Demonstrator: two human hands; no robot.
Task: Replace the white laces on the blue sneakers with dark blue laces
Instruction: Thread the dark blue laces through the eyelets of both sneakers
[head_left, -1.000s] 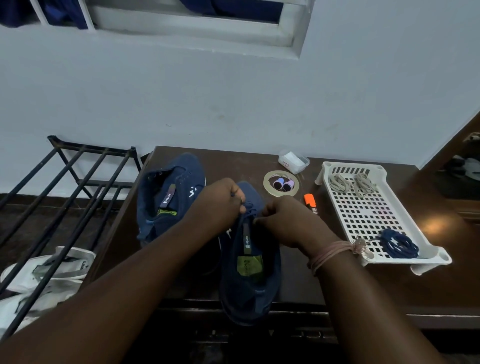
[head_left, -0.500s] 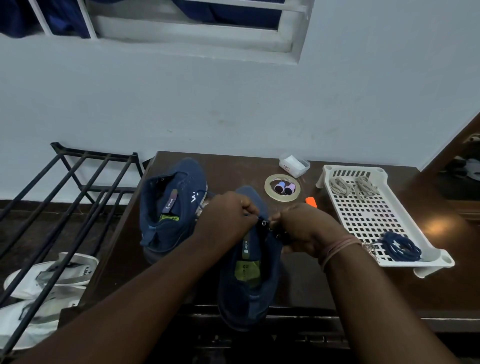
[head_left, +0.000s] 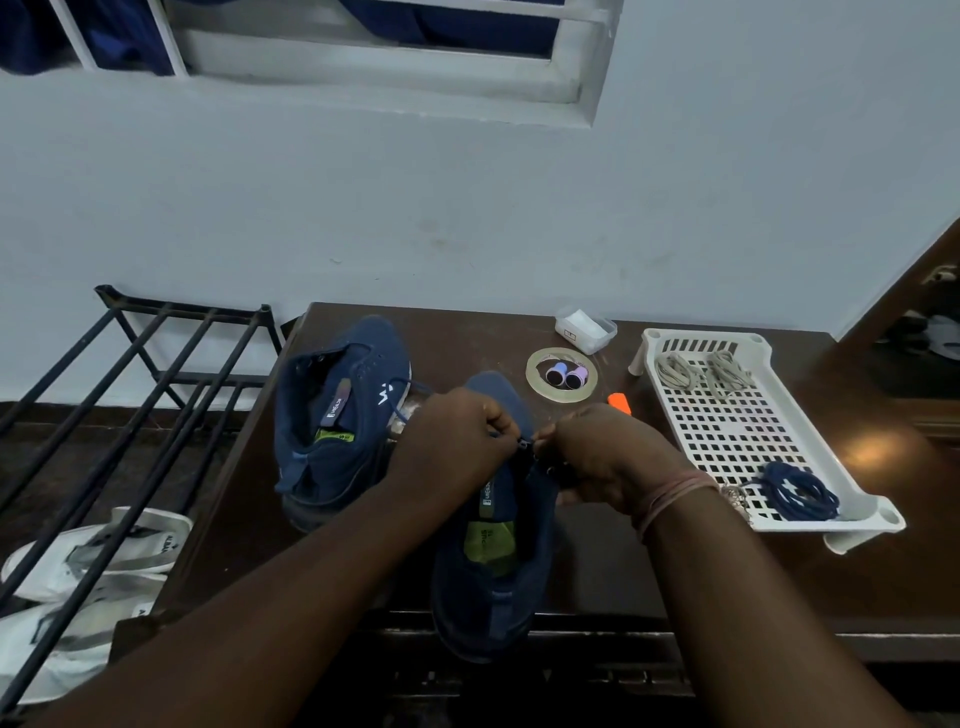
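Here the near sneaker (head_left: 493, 561) on the desk (head_left: 597, 561) is mid-lacing: left hand (head_left: 457, 441) and right hand (head_left: 597, 457) pinch the dark blue lace (head_left: 524, 442). Next comes threading the next eyelet. Beyond, white laces (head_left: 701, 370) lie in the tray (head_left: 857, 499).

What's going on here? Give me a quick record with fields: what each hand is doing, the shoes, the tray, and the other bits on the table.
left hand: pinches the dark blue lace over the near sneaker
right hand: pinches the same lace from the other side
near sneaker: heel overhangs the table's front edge
far sneaker: lies to the left
white tray: two pale lace bundles at the far end, a dark blue coil at the near end
table: tape ring around two small spools, an orange item, a small box
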